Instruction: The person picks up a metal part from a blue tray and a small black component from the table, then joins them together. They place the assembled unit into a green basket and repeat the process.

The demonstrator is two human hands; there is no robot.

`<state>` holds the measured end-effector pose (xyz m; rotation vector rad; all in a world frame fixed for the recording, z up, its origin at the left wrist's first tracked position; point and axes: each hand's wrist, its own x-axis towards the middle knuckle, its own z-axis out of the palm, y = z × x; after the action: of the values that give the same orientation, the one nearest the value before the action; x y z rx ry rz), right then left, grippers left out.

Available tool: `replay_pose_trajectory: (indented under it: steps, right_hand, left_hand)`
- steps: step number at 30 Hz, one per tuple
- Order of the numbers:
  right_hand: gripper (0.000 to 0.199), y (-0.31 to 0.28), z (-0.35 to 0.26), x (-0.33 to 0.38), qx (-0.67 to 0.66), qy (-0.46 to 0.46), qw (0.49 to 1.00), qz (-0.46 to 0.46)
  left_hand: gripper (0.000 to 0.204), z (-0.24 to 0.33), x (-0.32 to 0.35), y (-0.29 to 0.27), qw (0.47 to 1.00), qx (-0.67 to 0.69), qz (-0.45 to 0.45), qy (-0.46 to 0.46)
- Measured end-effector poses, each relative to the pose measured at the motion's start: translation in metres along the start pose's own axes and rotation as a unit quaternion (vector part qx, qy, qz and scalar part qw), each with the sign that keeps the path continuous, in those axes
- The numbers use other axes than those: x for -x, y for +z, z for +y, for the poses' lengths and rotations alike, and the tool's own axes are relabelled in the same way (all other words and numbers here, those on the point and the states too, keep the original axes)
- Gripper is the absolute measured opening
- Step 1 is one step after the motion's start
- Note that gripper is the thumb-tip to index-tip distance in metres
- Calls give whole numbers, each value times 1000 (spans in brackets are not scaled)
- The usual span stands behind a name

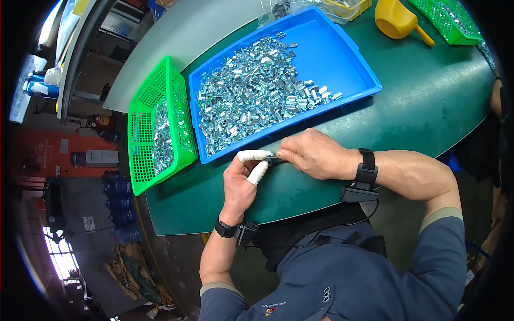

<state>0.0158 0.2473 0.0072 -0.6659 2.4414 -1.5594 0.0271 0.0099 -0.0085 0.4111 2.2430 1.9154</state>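
My left hand [239, 187], with white covers on its thumb and index finger, pinches a small metal piece [271, 158] in front of the blue tray. Coming in from the right, my right hand [317, 155] is closed with thumb and fingertips at the other end of that piece. Whether it grips the piece itself or something thin fitted to it is hidden by the fingers. Just beyond both hands, the blue tray [334, 51] bears a heap of short silvery metal sleeves [249, 88], piled toward its left side.
Left of the tray stands a green slotted basket [188, 152] with more metal pieces inside. A yellow scoop [395, 20] lies at the far right, near another green basket [458, 35]. The green table's [417, 117] curved edge runs close to my body.
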Motion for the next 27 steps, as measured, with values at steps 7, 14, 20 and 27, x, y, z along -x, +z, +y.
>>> replay_pose_trajectory:
  steps: [7,14,20,27]
  right_hand:
    - [21,3,7,0,-41,15,999,-8]
    - [22,5,7,-1,-149,20,988,-28]
    - [21,7,6,1,-175,10,985,-11]
    - [21,7,8,0,-195,5,981,4]
  left_hand:
    - [22,1,1,-1,999,24,-8,44]
    - [42,-4,0,-1,999,5,-25,-29]
    - [47,-5,-1,0,999,35,-27,-14]
    - [47,-3,-1,-2,998,35,-32,-36]
